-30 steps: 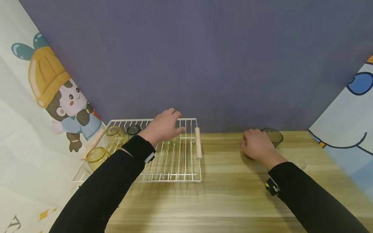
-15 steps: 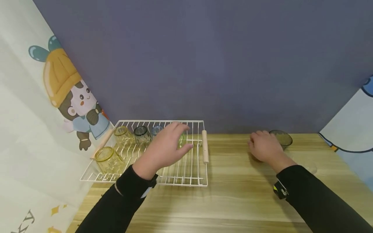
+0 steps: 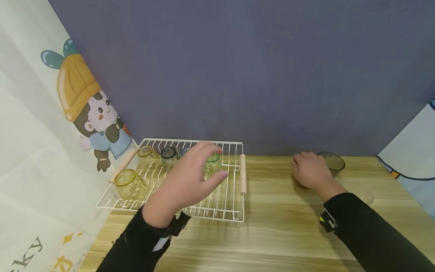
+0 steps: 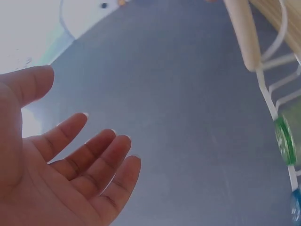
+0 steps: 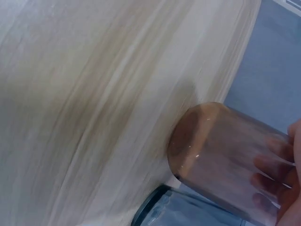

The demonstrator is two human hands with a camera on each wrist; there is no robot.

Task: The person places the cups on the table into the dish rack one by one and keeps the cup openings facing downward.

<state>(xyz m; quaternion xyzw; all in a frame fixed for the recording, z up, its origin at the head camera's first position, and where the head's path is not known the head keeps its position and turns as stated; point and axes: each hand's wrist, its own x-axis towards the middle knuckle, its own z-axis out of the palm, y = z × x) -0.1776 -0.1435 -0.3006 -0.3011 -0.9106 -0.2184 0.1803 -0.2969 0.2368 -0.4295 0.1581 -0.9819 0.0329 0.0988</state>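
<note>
My left hand [image 3: 188, 175] hovers over the white wire rack [image 3: 217, 219], fingers spread and holding nothing. Just beyond its fingertips a green glass [image 3: 213, 162] stands upside down in the rack. A blue glass [image 3: 185, 151] is mostly hidden behind that hand. My right hand [image 3: 310, 170] grips a brownish see-through glass [image 5: 211, 146] on the table; in the right wrist view the fingers curl round its far end. Beside that glass is a dark grey glass [image 3: 332, 163]. The left wrist view shows my left palm [image 4: 61, 188] bare.
Two yellow glasses, one at the rack's front [image 3: 130, 187] and one at its back [image 3: 147, 158], stand left of a dark glass [image 3: 169, 156]. A wooden handle [image 3: 242, 173] edges the rack's right side. A faint clear glass [image 3: 366, 194] sits behind the right forearm.
My left hand has drawn back from the green glass, fingers opening, so the glass now shows. The head view has shifted slightly. My right hand stays at the brownish glass.
</note>
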